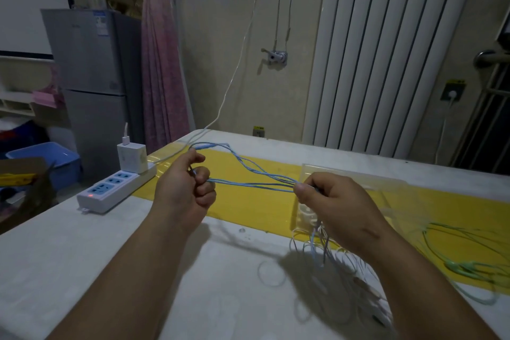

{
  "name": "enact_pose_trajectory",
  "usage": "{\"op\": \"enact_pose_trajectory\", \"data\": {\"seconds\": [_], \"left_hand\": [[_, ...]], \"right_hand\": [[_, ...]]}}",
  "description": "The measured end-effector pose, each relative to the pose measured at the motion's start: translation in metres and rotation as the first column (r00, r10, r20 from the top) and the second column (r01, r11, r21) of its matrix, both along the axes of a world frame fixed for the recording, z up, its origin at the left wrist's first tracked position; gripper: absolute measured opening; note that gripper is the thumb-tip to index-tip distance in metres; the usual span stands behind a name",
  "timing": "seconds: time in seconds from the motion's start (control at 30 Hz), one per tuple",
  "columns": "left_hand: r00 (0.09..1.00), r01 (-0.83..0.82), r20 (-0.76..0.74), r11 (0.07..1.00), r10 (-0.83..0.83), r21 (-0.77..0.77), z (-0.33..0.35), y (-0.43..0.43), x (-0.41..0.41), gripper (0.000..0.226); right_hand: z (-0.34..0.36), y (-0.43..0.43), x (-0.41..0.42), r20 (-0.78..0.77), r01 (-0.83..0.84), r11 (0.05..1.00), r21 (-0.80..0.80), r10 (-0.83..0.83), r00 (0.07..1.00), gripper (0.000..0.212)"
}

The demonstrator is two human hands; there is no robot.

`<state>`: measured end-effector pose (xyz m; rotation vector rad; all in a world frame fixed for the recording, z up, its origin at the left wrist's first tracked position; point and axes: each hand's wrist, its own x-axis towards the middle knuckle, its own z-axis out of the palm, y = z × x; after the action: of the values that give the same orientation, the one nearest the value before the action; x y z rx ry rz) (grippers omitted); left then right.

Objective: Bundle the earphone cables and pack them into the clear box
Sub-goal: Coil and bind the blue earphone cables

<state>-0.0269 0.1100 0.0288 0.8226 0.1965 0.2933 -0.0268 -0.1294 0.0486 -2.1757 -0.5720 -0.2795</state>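
Note:
A blue earphone cable (pixel 254 182) is stretched in several strands between my two hands above the table. My left hand (pixel 187 182) is fisted around one end, with a loop sticking out behind it. My right hand (pixel 328 201) pinches the other end, and loose ends dangle below it. The clear box (pixel 356 176) lies on the yellow strip behind my right hand, partly hidden by it. White earphone cables (pixel 345 265) lie tangled on the table under my right wrist. A green earphone cable (pixel 463 265) lies at the right.
A white power strip (pixel 110 190) with a charger (pixel 132 157) plugged in sits at the table's left edge, and a white cord (pixel 234 77) runs from it up the wall. A yellow strip (pixel 248 201) crosses the table. A fridge and blue bin stand at the left.

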Motion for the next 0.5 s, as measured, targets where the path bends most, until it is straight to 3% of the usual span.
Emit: {"op": "enact_pose_trajectory", "data": {"seconds": [0.2, 0.4, 0.5], "left_hand": [[0.984, -0.037, 0.17, 0.991, 0.059, -0.128, 0.0015, -0.0008, 0.0026, 0.029], [0.996, -0.04, 0.078, 0.997, 0.036, 0.059, -0.0017, -0.0042, 0.0008, 0.037], [0.993, -0.092, 0.084, 0.995, 0.088, 0.048, -0.0014, -0.0035, 0.0014, 0.037]], "right_hand": [[0.0031, 0.0009, -0.0029, -0.07, -0.033, 0.999, 0.04, 0.036, 0.997, 0.025], [0.0037, 0.0028, -0.0076, -0.102, -0.061, 0.993, 0.103, 0.072, 0.992, 0.03], [0.0063, 0.0029, -0.0106, -0.228, -0.065, 0.981, 0.184, 0.107, 0.968, 0.036]]}}
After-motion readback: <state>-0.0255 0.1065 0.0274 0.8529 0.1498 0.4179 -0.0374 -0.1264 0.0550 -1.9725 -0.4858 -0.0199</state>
